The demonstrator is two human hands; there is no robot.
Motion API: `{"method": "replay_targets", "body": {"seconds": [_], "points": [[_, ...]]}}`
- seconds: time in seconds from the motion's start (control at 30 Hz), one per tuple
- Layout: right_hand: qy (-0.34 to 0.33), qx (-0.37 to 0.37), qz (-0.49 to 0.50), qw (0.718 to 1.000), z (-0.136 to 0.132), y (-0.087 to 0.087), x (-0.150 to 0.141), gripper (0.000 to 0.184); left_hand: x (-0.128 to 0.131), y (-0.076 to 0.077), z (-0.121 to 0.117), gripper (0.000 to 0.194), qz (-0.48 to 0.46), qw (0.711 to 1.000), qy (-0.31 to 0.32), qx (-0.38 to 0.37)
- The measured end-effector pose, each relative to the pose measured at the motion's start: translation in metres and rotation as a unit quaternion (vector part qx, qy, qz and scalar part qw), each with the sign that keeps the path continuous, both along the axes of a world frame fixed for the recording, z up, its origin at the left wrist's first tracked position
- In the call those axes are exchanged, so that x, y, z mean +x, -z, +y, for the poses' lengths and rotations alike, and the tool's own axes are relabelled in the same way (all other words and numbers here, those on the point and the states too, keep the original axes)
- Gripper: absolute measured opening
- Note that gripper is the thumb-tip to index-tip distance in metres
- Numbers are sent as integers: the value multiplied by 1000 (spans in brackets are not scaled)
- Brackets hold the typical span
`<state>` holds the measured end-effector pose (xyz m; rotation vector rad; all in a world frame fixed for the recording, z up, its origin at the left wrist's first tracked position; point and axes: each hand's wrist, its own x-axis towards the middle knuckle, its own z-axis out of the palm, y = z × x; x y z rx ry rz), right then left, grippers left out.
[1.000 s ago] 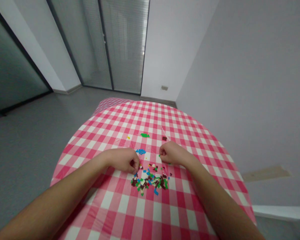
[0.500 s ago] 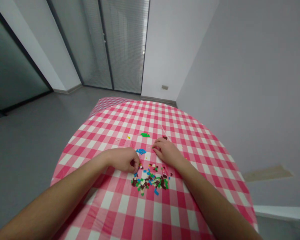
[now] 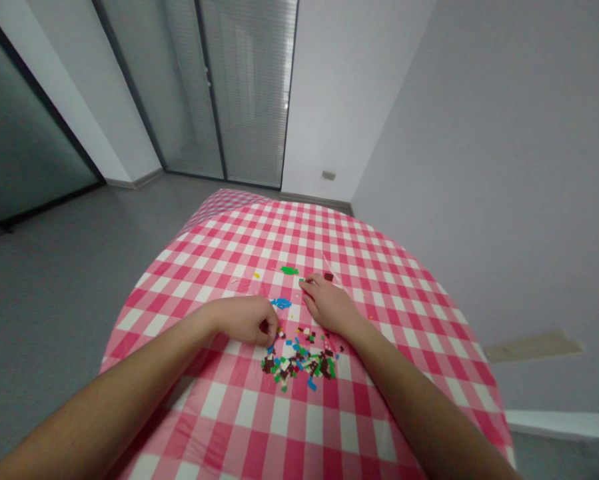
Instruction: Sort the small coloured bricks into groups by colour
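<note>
A loose heap of small toy building bricks (image 3: 299, 363), mixed brown, green, blue and white, lies on the checked cloth in front of me. At the heap's upper left edge is my left hand (image 3: 253, 321), its fingers curled into a pinch; what they hold, if anything, is hidden. My right hand (image 3: 329, 303) is further out, with a small green brick (image 3: 301, 281) at its fingertips. Just beyond and left of it sits a group of green bricks (image 3: 289, 271). A cluster of blue bricks (image 3: 281, 303) lies between my hands, and some brown bricks (image 3: 328, 277) lie behind my right hand.
A red-and-white checked tablecloth (image 3: 239, 407) covers the rounded table. A few yellow bricks (image 3: 256, 275) lie left of the green group. Beyond the table are grey floor, a glass partition (image 3: 249, 100) and a pale wall to the right.
My right hand has shifted slightly away from me and left, towards the green group. A green brick now shows at its fingertips. My left hand has stayed nearly still.
</note>
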<state>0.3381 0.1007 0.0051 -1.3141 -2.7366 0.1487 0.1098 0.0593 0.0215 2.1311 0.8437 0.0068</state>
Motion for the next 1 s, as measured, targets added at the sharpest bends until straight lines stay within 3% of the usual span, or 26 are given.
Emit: {"method": "replay_targets", "body": {"seconds": [0.33,1.0], "points": [[-7,-9,28,1000,6,8,0,42,1,-2,0,15,2,1000,-3,4],[-22,-12,31,999,10,8,-4,39,-1,-1,0,15,4,1000,7,15]]}}
